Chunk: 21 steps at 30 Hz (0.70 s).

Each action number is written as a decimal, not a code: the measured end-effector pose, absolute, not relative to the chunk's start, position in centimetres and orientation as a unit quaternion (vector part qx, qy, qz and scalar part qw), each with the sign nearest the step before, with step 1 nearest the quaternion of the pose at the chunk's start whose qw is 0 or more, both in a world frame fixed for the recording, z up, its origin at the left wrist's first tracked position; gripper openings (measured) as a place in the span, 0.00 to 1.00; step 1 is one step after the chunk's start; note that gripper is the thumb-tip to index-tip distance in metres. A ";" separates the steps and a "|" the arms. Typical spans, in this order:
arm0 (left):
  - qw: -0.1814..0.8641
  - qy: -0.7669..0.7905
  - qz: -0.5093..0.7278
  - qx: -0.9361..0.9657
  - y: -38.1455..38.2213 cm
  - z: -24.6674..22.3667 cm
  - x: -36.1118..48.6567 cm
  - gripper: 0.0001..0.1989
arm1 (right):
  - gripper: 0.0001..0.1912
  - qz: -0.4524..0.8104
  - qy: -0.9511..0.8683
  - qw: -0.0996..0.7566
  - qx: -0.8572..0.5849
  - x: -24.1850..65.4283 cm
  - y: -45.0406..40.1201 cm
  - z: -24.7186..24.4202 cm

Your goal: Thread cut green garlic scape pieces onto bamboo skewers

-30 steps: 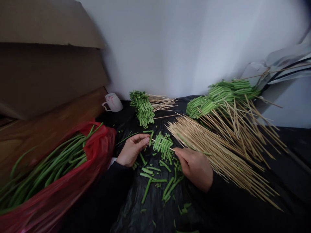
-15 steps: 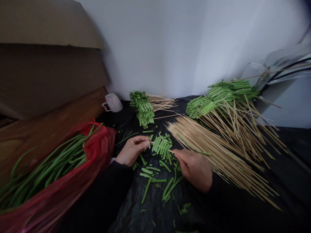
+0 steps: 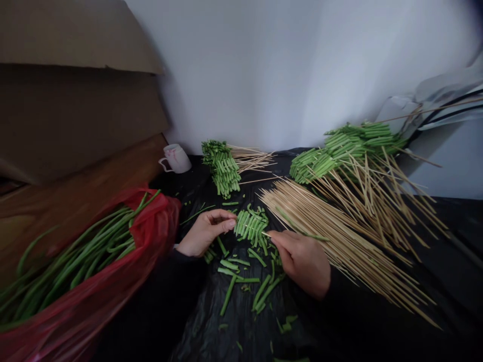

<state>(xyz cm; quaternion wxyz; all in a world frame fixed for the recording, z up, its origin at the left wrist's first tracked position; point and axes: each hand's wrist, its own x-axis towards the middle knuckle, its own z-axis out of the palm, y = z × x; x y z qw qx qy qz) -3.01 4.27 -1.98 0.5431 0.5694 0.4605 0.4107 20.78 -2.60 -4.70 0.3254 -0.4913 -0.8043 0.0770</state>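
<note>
A bamboo skewer (image 3: pixel 265 234) threaded with a row of cut green bean pieces (image 3: pixel 251 224) spans the space between my hands. My right hand (image 3: pixel 304 259) is closed around the skewer's right end, knuckles up. At the left end of the row, my left hand (image 3: pixel 206 232) pinches the outermost bean piece with thumb and fingertips; the skewer's tip is hidden there. Loose bean pieces (image 3: pixel 247 280) lie scattered below on the black plastic sheet (image 3: pixel 211 327).
Plain skewers (image 3: pixel 339 236) lie in a pile at right. Threaded bean skewers are stacked at the back centre (image 3: pixel 224 171) and back right (image 3: pixel 350 146). A red bag (image 3: pixel 158 221) of long green beans (image 3: pixel 86 261) stands at left, near a white mug (image 3: pixel 177 159) and a cardboard box (image 3: pixel 83 115).
The bean piece at my left fingertips has moved right against the row, covering the bare skewer that showed there. My left hand shifted slightly right; my right hand stayed nearly still.
</note>
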 end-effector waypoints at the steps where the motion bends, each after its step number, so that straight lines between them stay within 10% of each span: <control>1: 0.525 0.464 0.396 0.594 4.4 -1.7 -3.4 0.10 | 0.17 0.074 -0.802 0.330 -0.492 20.8 -2.6 -4.7; 15: 0.288 0.464 0.145 0.825 4.0 -0.2 -6.2 0.21 | 0.17 0.064 -0.793 0.338 -0.502 21.2 -2.2 -4.7; 21: 0.212 0.478 0.099 0.847 4.4 -1.3 -6.5 0.10 | 0.17 0.058 -0.792 0.347 -0.500 21.1 -2.3 -4.7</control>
